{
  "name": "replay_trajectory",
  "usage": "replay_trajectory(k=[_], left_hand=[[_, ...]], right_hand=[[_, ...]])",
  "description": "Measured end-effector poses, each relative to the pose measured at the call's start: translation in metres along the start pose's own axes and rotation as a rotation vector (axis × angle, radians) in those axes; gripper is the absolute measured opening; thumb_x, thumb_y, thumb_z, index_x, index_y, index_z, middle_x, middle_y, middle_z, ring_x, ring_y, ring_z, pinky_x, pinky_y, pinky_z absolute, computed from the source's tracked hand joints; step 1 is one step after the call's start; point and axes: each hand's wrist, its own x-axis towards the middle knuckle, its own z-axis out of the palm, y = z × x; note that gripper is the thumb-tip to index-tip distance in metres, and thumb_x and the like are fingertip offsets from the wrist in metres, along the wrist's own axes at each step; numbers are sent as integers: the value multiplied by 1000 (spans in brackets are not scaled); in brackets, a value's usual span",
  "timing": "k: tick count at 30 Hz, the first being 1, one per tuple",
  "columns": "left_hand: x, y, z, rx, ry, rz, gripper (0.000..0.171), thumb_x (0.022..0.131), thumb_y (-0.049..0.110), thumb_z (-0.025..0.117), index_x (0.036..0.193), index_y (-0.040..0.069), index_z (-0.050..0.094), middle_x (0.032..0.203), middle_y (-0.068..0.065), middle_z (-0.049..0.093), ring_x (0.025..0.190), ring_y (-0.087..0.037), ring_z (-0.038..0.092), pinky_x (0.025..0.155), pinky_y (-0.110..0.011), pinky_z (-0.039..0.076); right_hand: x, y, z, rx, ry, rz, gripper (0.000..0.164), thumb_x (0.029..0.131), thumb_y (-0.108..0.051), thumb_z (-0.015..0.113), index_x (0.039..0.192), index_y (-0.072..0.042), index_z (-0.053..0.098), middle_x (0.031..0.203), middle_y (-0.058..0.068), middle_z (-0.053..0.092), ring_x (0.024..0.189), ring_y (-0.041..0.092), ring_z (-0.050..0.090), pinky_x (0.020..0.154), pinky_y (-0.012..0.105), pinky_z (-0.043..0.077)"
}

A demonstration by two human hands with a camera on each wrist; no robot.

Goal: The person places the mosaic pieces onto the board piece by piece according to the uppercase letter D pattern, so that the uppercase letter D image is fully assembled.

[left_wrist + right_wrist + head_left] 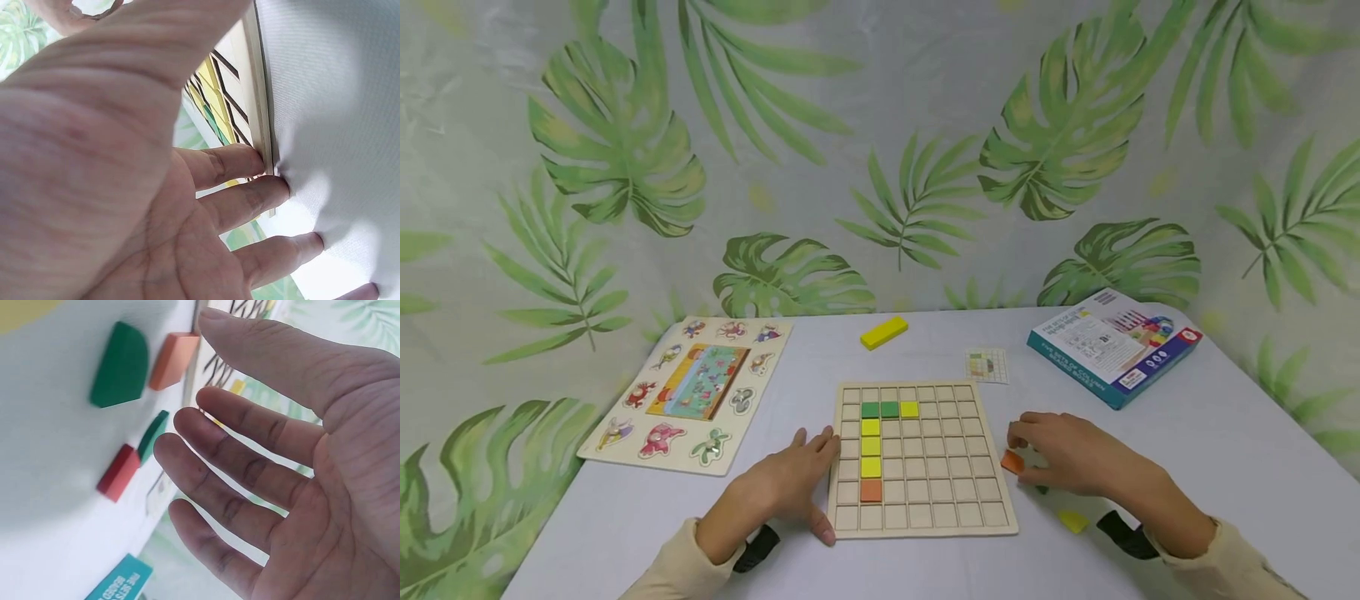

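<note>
A wooden grid board (943, 475) lies in front of me. Its upper row bears two green tiles (880, 410) and a yellow tile; below them run several yellow tiles (870, 447) and an orange tile (871, 490). My left hand (790, 482) rests at the board's left edge, fingers spread, thumb near the lower corner. Beyond the right edge, my right hand (1067, 450) hovers with loosely bent fingers over loose pieces, gripping none. An orange tile (175, 360) lies nearest its thumb, with green (122, 365) and red pieces (119, 472) around it in the right wrist view.
A yellow tile (1073, 522) lies below my right hand. Behind the board are a yellow block (883, 332) and a small pattern card (987, 365). A teal-edged box (1112, 342) sits at the back right, an animal picture puzzle (617, 400) at the left.
</note>
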Motion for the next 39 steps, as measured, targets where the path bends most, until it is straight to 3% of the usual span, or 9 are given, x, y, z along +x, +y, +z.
replay_trajectory(k=[12,19,25,39], left_hand=[[0,2,0,-4,-8,-10,125,53,49,93,153,1,34,163,-20,28,146,-53,25,107,-65,39],[0,1,0,-10,-11,-13,124,54,49,93,152,2,34,163,-19,29,146,-53,25,107,-65,39],[-1,0,0,-9,-2,-6,124,54,49,93,152,1,34,162,-20,29,146,-53,25,106,-65,39],[0,0,1,7,-1,-1,126,53,51,93,153,2,34,163,-20,28,146,-54,25,107,-65,39]], right_hand=[[-4,9,10,39,-36,50,26,80,-33,84,98,-22,68,96,-10,64,79,6,55,76,34,53],[-1,10,14,7,-4,-2,28,81,-39,82,97,-21,68,90,-11,60,73,4,48,68,29,48],[4,9,16,-4,9,-20,21,84,-32,80,96,-20,68,83,-11,53,68,4,44,62,25,42],[10,3,13,-90,93,-65,21,86,-22,79,100,-17,64,92,-7,61,70,4,50,64,27,50]])
